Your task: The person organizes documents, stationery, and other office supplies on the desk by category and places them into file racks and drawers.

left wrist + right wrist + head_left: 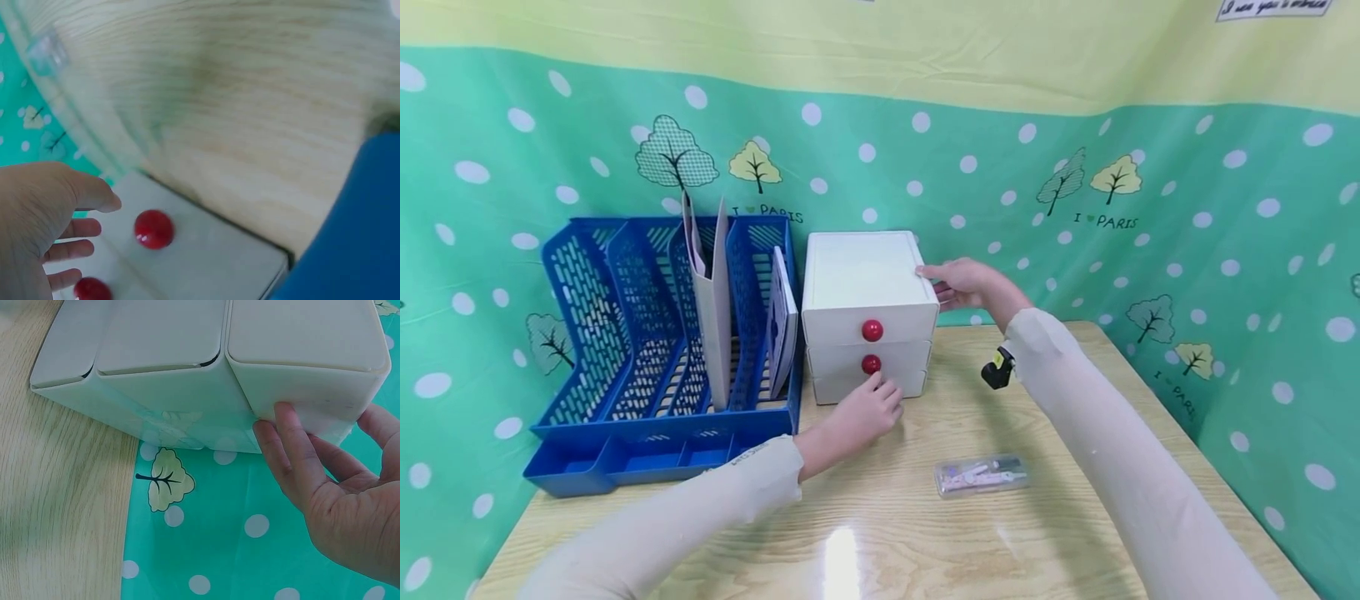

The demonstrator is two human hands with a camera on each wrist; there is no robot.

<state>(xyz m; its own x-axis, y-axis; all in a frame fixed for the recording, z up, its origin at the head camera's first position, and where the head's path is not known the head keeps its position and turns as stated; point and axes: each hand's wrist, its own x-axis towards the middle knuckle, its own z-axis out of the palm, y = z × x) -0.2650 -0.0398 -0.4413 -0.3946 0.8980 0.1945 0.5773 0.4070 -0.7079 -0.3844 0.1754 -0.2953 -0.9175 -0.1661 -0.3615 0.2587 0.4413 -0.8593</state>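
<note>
A white drawer box with stacked drawers stands on the table, red knobs on its front. My left hand is in front of the lower drawers, fingertips just under the middle red knob. In the left wrist view that hand has its fingers loosely extended beside the red knobs, holding nothing. At the box's right side, my right hand rests its fingertips on the wall, thumb at the top edge. The right wrist view shows this hand with spread fingers against the side of the top section.
Left of the box stands a blue file rack holding a white folder and some booklets. A clear pencil case lies on the wooden table. A green dotted curtain hangs behind.
</note>
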